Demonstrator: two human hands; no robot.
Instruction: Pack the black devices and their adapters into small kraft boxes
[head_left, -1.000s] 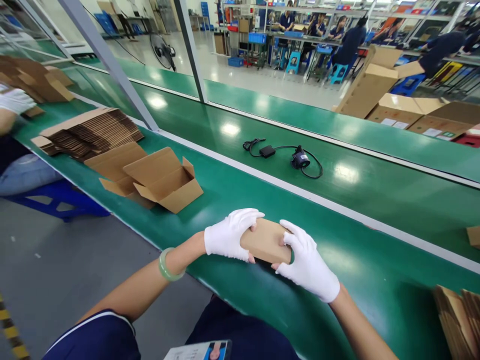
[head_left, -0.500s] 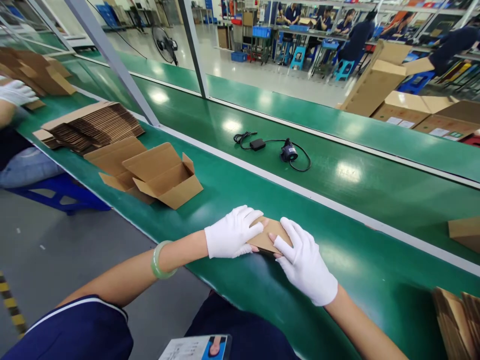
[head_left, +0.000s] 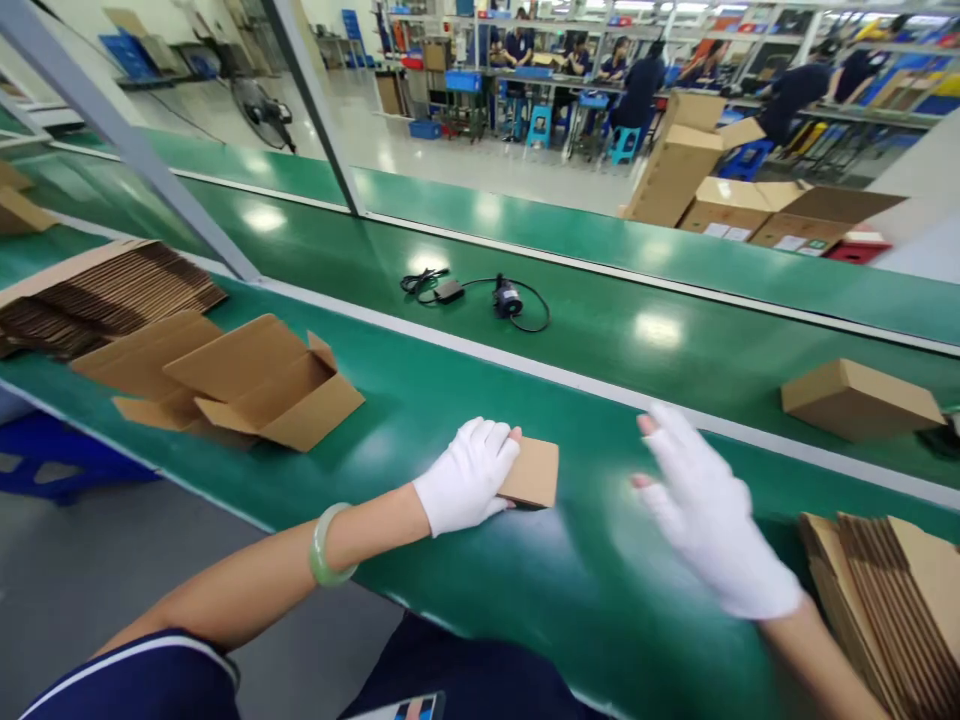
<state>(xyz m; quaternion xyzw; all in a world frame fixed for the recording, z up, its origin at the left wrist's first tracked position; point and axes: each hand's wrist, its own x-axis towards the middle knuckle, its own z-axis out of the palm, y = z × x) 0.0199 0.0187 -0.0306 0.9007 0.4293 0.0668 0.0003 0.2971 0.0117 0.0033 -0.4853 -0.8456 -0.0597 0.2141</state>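
Note:
My left hand [head_left: 471, 475], in a white glove with bare fingertips, grips the left end of a small closed cardboard box [head_left: 534, 470] on the green bench. The box's right end shows; its left part is hidden under the fingers. Off to the right, my right hand [head_left: 701, 515], gloved the same way and slightly blurred, hangs over the bench with thumb and fingers apart and nothing in it. It is apart from the box, between it and a stack of flattened cartons [head_left: 874, 600].
Open cardboard boxes [head_left: 281, 385] stand at the left, beside more flat cartons [head_left: 112, 295]. On the conveyor beyond the pale rail lie a small black device with a cable [head_left: 508, 299] and a closed box [head_left: 859, 400]. A metal post [head_left: 142, 150] rises at left.
My right hand has let go of the small box and moved right, opening. My left hand stays on the box. The view has turned right, bringing the conveyor box and carton stack further in.

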